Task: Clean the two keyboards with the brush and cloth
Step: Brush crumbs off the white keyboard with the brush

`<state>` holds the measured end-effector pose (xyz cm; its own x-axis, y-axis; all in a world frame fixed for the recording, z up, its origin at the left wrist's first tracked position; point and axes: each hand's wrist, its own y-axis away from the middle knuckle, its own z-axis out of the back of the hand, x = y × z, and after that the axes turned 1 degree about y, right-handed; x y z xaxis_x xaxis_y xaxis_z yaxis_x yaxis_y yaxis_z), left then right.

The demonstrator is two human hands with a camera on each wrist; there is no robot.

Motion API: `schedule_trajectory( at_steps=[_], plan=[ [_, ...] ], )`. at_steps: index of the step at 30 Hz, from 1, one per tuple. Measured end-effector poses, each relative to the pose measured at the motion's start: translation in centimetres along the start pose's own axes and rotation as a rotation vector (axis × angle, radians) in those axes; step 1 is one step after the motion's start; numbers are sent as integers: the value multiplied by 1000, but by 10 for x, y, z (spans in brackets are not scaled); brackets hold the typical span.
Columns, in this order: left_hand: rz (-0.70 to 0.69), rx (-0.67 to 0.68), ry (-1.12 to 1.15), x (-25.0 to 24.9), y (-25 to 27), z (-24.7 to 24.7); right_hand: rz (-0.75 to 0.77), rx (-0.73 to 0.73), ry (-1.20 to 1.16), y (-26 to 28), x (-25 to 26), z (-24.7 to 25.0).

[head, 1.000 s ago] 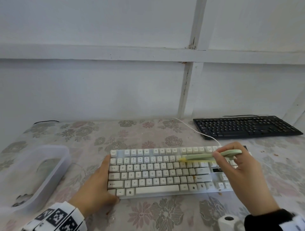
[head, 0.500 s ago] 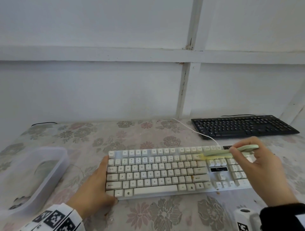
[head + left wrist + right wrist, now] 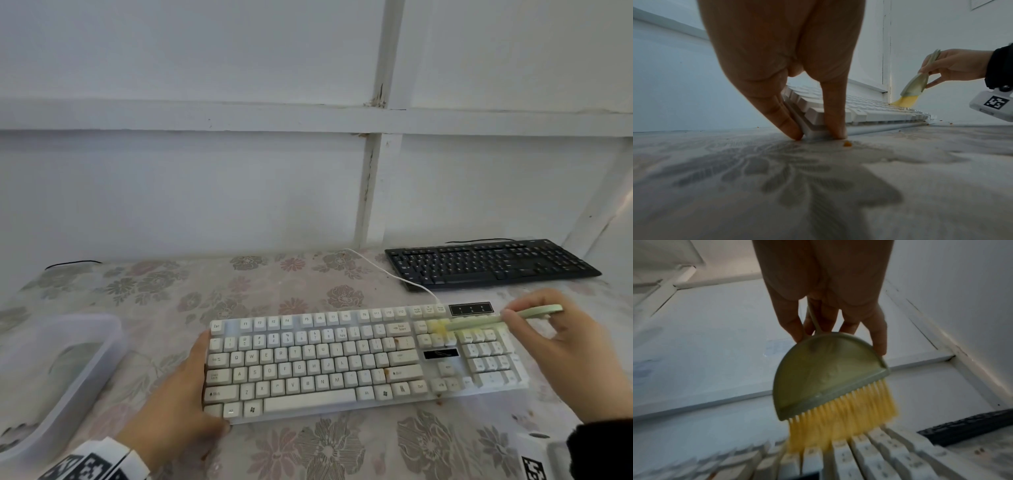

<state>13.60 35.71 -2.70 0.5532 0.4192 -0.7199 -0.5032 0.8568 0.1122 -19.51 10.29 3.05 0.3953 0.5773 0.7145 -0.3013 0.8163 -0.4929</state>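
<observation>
My worry is crumbs flicked off the white keyboard (image 3: 359,359) onto the tablecloth (image 3: 274,284), or into the gaps, if my right hand (image 3: 575,356), pinching the brush (image 3: 479,320), sweeps too hard; my left hand (image 3: 178,407) braces the keyboard's left end, fingers fairly straight; its cream keys show brownish stains; the black keyboard (image 3: 493,262) lies behind it to the right, apparently untouched.

On the counter (image 3: 308,452) the near keyboard (image 3: 342,370) lies in front, the second keyboard (image 3: 489,263) behind it to the right by the wall (image 3: 205,188), a tub (image 3: 102,359) to the left, the brush (image 3: 479,318) over the near keyboard's right part.
</observation>
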Motion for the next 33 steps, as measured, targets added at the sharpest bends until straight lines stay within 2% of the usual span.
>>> schedule_trajectory(
  at_steps=[2,5,12,17,22,25,27,33],
  plan=[
    [2,-5,3,-1,0,0,16,-34,-41,-1,1,3],
    [-1,-5,-5,-1,0,0,27,19,-110,0,2,1],
    [-9,-7,18,-1,-1,0,-10,-37,24,-6,-20,12],
    [-12,-22,23,-1,0,0,-53,-43,-79,-7,-23,15],
    [-3,1,10,-2,1,0,-117,-102,77,-10,-27,27],
    [9,13,-15,-1,1,1,-89,-144,155,-4,-2,21],
    [10,11,-13,0,0,1,-37,-119,78,6,30,7],
    [-18,-4,9,1,1,1,30,182,-138,51,111,-69]
  ],
)
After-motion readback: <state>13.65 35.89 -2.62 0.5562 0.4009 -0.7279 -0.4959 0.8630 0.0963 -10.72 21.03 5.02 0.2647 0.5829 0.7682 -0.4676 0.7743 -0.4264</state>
